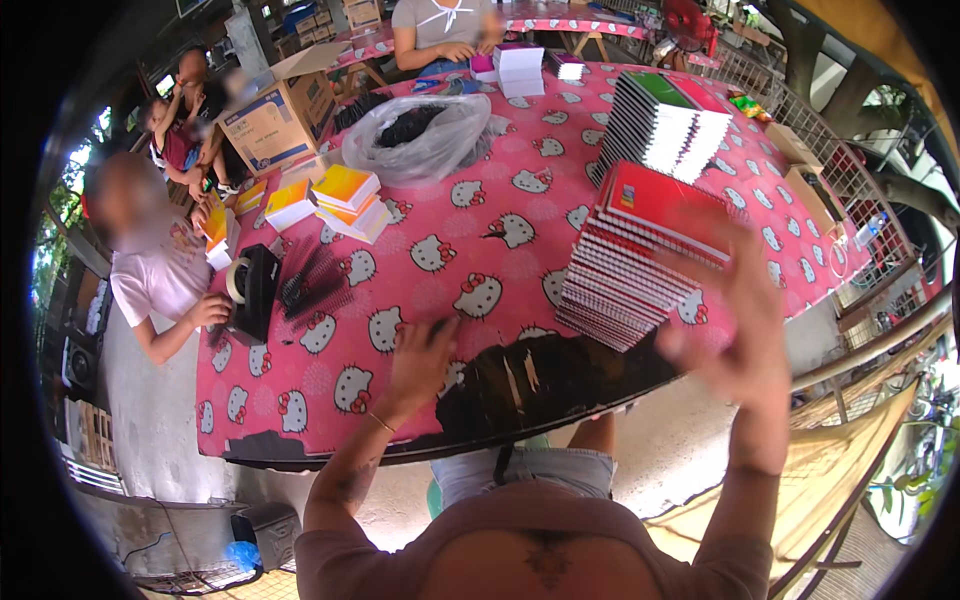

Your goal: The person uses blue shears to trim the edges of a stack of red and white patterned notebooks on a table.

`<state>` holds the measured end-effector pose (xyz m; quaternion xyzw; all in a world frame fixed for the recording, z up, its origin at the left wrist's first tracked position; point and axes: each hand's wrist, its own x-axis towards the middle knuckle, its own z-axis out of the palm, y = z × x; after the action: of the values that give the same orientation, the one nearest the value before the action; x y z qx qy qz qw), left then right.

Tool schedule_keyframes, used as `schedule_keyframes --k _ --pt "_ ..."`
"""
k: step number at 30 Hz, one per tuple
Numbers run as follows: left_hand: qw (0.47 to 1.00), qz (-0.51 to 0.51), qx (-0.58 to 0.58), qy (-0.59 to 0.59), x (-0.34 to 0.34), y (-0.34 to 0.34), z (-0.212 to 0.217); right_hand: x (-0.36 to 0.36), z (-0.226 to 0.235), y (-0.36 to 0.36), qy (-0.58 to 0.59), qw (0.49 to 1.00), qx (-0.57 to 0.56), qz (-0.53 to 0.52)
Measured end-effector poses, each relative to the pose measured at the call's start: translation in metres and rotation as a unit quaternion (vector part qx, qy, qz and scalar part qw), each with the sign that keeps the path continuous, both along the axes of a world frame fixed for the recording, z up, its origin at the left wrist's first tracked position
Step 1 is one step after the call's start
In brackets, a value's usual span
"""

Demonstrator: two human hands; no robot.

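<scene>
My left hand (424, 362) lies on the pink cartoon-print tablecloth (440, 300) near the front edge, fingers stretched out and holding nothing. My right hand (738, 325) is blurred by motion, raised at the right side of a tall stack of spiral-bound notebooks (625, 265) with red covers. Its thumb and fingers look spread apart, with nothing visible in them; whether it touches the stack I cannot tell. Behind that stack stands another pile of spiral notebooks (665, 125), topped with green and red covers.
A clear plastic bag (425, 150) of black coils, yellow-covered pads (345, 195), loose black spiral coils (305, 285) and a tape dispenser (255, 290) lie leftward. A cardboard box (275, 125) stands behind. One person (160, 270) is at the left, another (440, 35) across the table.
</scene>
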<state>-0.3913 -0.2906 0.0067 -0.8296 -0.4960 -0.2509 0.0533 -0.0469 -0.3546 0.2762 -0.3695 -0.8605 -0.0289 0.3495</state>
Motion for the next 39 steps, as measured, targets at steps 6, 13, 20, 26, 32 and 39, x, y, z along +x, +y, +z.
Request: schedule_keyframes --k 6,13,20,26,32,39 --pt "0.669 -0.138 -0.26 -0.682 0.057 0.017 0.087 0.028 0.021 0.088 -0.138 0.989 -0.045 0.033" --pt "0.624 -0.244 -0.381 -0.637 0.149 -0.008 0.149 0.028 -0.018 0.13 -0.169 0.975 -0.122 0.081" --pt "0.574 -0.225 -0.392 -0.683 0.155 -0.006 0.146 0.018 -0.022 0.128 -0.156 0.979 -0.101 0.087" --pt "0.568 -0.199 -0.425 -0.676 0.15 -0.005 0.147 0.019 -0.025 0.128 -0.141 0.983 -0.089 0.074" --pt "0.793 -0.152 -0.289 -0.515 0.14 -0.003 0.149 0.016 -0.024 0.127 -0.16 0.981 -0.09 0.063" --pt "0.584 -0.19 -0.418 -0.669 0.141 -0.006 0.14 0.013 -0.016 0.129 -0.175 0.977 -0.099 0.074"
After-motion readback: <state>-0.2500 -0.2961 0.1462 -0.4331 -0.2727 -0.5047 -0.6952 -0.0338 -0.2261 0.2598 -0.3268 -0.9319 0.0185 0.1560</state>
